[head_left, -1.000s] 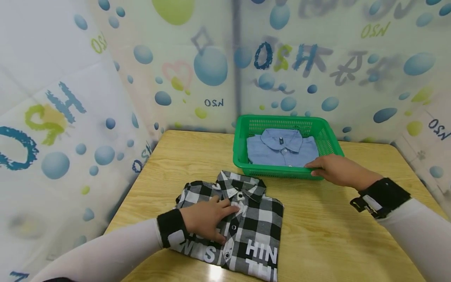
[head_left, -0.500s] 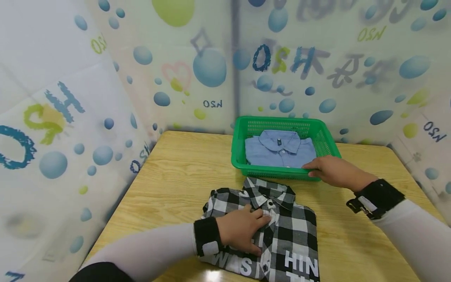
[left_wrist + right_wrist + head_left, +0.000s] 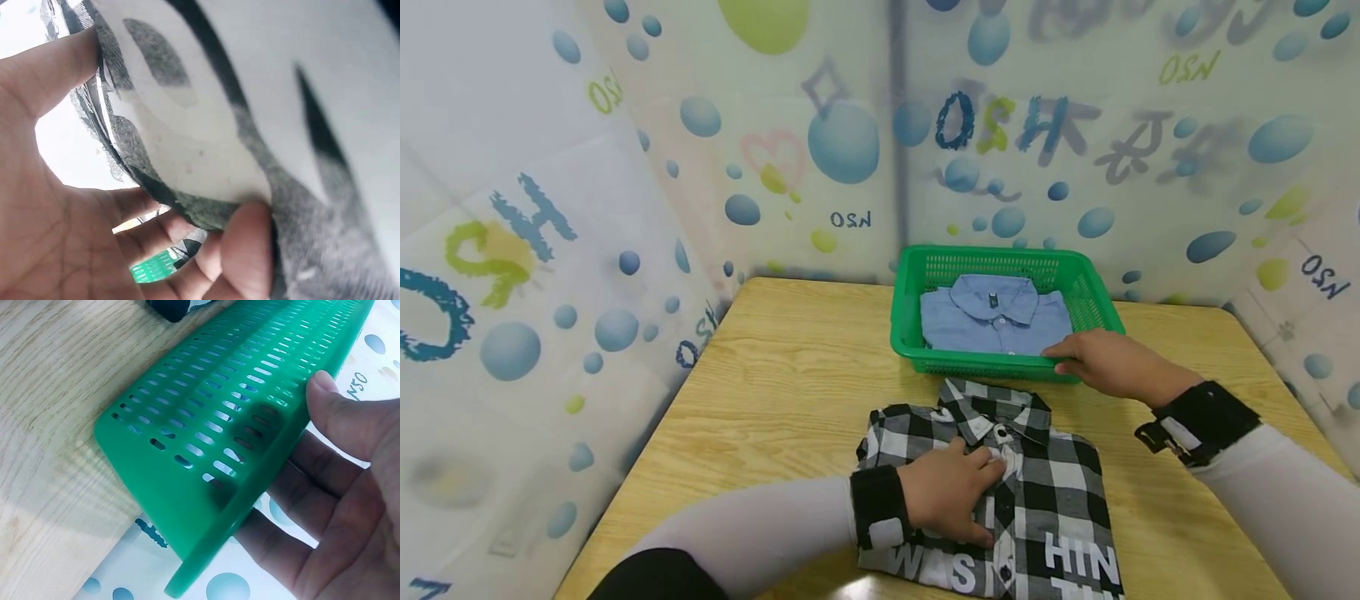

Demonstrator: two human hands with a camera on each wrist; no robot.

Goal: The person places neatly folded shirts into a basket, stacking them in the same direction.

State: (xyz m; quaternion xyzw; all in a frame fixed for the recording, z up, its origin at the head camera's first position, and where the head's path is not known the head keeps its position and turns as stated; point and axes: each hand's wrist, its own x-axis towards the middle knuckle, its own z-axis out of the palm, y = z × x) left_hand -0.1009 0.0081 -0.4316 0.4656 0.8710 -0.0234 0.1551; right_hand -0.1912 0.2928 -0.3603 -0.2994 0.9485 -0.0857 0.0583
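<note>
A folded black-and-white checked shirt [image 3: 1060,492] with white lettering lies on the table in the head view. Across its button front spreads my left hand [image 3: 951,492], fingers and thumb apart, resting on the cloth. The left wrist view shows that hand's fingertips [image 3: 247,244] against the fabric, close up and partly blurred. Behind the shirt, my right hand [image 3: 1105,362] pinches the near rim of a green plastic basket [image 3: 970,364] at its right corner. In the right wrist view the thumb lies over the rim, other fingers beneath. A folded light-blue shirt [image 3: 951,329] sits inside.
The wooden table [image 3: 775,358] meets a patterned wall sheet [image 3: 775,125] at its back edge, right behind the basket. Another stretch of sheet runs along the left side. The basket stands close in front of the checked shirt's collar [image 3: 1000,408].
My left hand has slid the checked shirt to the right and slightly nearer, so its collar is now below the basket. The right hand keeps its hold on the rim.
</note>
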